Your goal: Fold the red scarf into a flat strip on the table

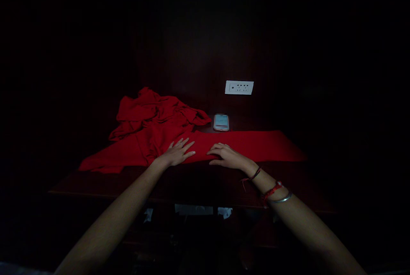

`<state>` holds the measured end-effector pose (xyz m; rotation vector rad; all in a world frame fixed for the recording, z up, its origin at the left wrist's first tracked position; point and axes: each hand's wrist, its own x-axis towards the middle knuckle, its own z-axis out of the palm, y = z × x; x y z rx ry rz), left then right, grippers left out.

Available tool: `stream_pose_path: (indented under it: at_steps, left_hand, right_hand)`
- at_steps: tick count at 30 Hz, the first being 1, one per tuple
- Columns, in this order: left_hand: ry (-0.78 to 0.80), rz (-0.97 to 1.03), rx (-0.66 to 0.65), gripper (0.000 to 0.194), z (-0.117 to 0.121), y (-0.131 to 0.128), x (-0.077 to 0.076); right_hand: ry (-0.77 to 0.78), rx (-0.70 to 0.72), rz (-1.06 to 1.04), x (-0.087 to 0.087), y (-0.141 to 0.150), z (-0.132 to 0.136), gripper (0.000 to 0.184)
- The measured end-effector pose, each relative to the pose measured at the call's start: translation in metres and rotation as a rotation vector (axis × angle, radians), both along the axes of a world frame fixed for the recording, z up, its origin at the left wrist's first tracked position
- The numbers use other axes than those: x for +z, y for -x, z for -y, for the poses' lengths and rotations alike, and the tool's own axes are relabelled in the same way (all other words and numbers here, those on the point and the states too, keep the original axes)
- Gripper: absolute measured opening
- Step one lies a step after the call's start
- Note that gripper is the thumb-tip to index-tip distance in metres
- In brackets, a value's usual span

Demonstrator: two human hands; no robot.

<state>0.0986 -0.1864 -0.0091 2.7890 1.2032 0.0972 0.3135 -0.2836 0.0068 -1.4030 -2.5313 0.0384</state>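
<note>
A red cloth (153, 132) lies on a dark wooden table (198, 183), bunched up at the back left and spread flat to the right. My left hand (177, 152) rests flat on the cloth near its front edge, fingers stretched and slightly apart. My right hand (226, 156) lies a little to the right, palm down on the flat red strip, fingers curled lightly over the cloth's front edge. Red thread bands and a metal bangle sit on my right wrist.
A phone (221, 122) lies on the table behind the cloth, close to the dark wall. A white socket plate (239, 87) is on the wall above it. Pale scraps (193, 209) show under the table's front edge. The surroundings are very dark.
</note>
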Motion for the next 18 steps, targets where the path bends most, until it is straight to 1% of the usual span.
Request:
stream_pose_path:
  at_steps: [2, 3, 6, 10, 12, 14, 16, 18]
  left_hand:
    - [0.028, -0.069, 0.038, 0.059, -0.003, 0.009, -0.003]
    - [0.021, -0.08, 0.041, 0.06, -0.003, 0.013, -0.004]
    - [-0.003, -0.098, 0.077, 0.063, -0.003, 0.027, -0.003]
    - [0.015, -0.133, 0.162, 0.067, 0.001, 0.035, -0.003]
    - [0.019, -0.149, 0.186, 0.067, 0.005, 0.033, 0.0]
    - [0.006, -0.17, 0.187, 0.067, 0.009, 0.027, 0.006]
    - [-0.036, -0.164, 0.14, 0.064, 0.012, 0.014, 0.014]
    - [-0.096, -0.109, 0.054, 0.059, 0.013, -0.003, 0.021]
  right_hand:
    - [0.067, -0.086, 0.006, -0.004, -0.002, 0.0, 0.056]
    - [0.12, -0.132, 0.03, -0.006, -0.004, -0.001, 0.059]
    - [0.277, -0.205, 0.109, -0.011, -0.006, -0.004, 0.061]
    - [0.346, -0.215, 0.11, -0.011, -0.006, -0.006, 0.064]
    - [0.369, -0.214, 0.11, -0.01, -0.006, -0.005, 0.064]
    - [0.392, -0.208, 0.11, -0.008, -0.006, -0.004, 0.064]
    - [0.384, -0.201, 0.093, -0.006, -0.007, -0.002, 0.063]
    - [0.298, -0.23, 0.058, -0.003, -0.011, -0.001, 0.06]
